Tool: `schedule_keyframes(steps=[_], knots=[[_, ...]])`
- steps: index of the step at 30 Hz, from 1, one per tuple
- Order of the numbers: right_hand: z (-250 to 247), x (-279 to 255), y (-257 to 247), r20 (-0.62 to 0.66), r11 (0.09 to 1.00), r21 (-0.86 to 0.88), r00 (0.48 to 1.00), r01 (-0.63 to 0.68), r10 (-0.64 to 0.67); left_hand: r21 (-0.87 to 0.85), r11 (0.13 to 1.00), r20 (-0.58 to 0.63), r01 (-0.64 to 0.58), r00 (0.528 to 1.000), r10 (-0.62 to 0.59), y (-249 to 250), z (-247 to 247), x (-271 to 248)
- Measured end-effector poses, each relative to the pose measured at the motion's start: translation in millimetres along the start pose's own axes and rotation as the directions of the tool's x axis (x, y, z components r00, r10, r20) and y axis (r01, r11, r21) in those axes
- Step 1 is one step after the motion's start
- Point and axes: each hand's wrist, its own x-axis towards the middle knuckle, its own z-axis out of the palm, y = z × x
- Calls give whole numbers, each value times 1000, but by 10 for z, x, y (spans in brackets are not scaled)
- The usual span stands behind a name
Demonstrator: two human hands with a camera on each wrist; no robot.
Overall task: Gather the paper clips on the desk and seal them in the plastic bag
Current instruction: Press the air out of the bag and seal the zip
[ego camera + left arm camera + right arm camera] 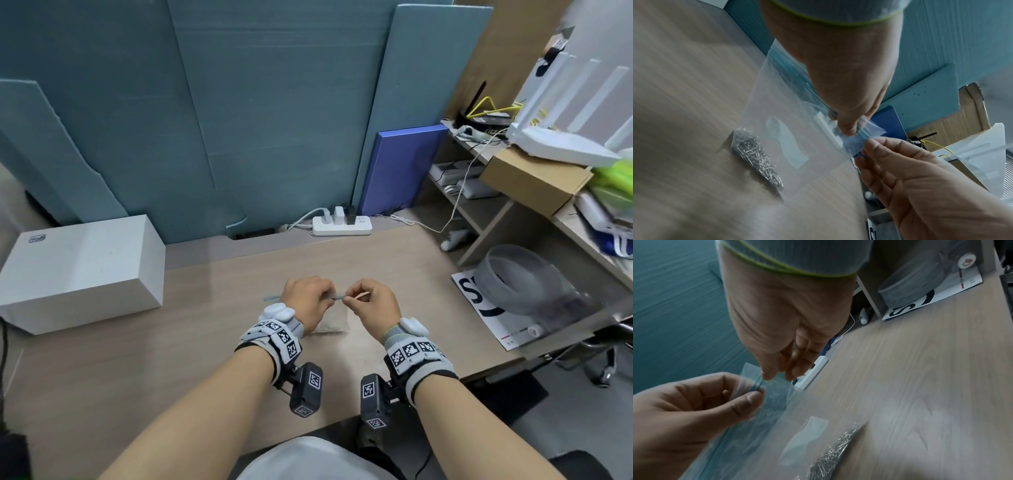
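Bag (pixel 789 129) of clips (pixel 756 159) held above desk (pixel 212 346), zip strip pinched by left hand (pixel 306 301) at 9 o'clock, right hand (pixel 371 303) at 3 o'clock.

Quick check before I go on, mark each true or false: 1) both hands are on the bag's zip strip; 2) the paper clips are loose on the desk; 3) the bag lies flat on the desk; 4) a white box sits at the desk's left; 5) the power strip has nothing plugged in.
1) True: the left hand and the right hand both pinch the zip strip of the plastic bag.
2) False: the paper clips are heaped inside the bag's bottom.
3) False: its top is held up; only the bottom rests on the desk.
4) True: white box.
5) False: the power strip holds plugs.
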Motion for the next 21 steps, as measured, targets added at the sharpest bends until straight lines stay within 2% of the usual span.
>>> schedule_keyframes(steps=[6, 11, 17, 21], knots=[[-2, 44, 20, 30, 998, -44, 999, 40, -39, -97, 995, -18, 27, 999, -28, 82, 53, 56], [-14, 94, 30, 43, 993, -92, 997, 73, -69, -13, 1000, -28, 0, 1000, -1, 170, 49, 128], [-85, 165, 45, 32, 987, -116, 994, 107, -104, -11, 997, -57, 82, 995, -83, 90, 5, 170], [-53, 161, 1, 49, 984, -137, 993, 109, -103, 4, 997, -58, 80, 995, -80, 118, -5, 195]])
